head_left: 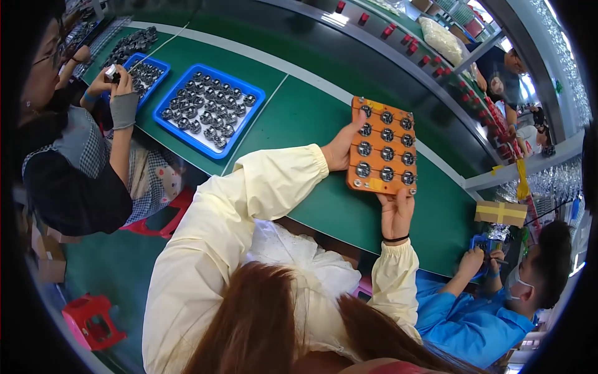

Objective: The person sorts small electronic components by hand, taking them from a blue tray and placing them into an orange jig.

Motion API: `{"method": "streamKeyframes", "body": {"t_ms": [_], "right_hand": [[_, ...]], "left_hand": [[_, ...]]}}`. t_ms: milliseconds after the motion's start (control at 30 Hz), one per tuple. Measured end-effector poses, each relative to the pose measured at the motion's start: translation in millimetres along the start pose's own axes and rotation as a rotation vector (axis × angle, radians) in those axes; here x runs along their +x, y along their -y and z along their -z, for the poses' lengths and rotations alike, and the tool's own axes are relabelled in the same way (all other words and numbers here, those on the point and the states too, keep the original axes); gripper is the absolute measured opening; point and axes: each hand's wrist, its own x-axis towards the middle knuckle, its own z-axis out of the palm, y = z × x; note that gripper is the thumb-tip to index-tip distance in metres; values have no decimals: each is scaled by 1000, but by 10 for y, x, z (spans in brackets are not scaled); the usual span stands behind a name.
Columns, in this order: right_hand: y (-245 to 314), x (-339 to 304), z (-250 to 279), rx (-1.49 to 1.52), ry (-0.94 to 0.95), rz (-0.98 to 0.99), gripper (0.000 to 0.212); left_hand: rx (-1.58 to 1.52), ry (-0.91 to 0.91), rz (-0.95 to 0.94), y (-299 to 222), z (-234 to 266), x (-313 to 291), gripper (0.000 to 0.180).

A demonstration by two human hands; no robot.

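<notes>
An orange fixture plate (375, 137) with rows of round dark metal parts (387, 134) set in it is held up over the green table. My left hand (343, 142) grips its left edge, the thumb lying over the upper left corner. At the near edge, toward the right corner, my right hand (397, 215) holds it with the fingers partly hidden beneath. Small metal posts stand at the plate's corners. To the left on the table rests a blue tray (163, 126) holding many similar dark round parts on a white bottom.
A second blue tray (163, 67) lies farther left, near a co-worker's gloved hand (124, 109). Another person in blue sleeves (464, 311) works at the right by a small blue bin (478, 243). Red pieces (408, 41) line the far conveyor. A red stool (96, 321) stands on the floor.
</notes>
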Motion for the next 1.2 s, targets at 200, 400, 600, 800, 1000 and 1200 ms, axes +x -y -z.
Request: {"method": "streamKeyframes", "body": {"t_ms": [200,400,600,800,1000,1200], "right_hand": [[-22,125,377,-44,184,-251,57],[199,518,414,279,190,-337,86],[-20,943,413,120,153,-306,69],[-59,1049,382,150,137,-348,58],[-93,1053,514,192,98,-387,53],[-59,1005,462,208,80,-409,49]], "left_hand": [[-36,-9,-3,-147,74,-31,71],[-37,6,109,-66,110,-16,66],[-18,-3,159,-71,52,-42,62],[1,-34,113,-96,9,-59,67],[46,-87,137,-52,8,-25,72],[61,-117,125,-68,-23,-25,74]]}}
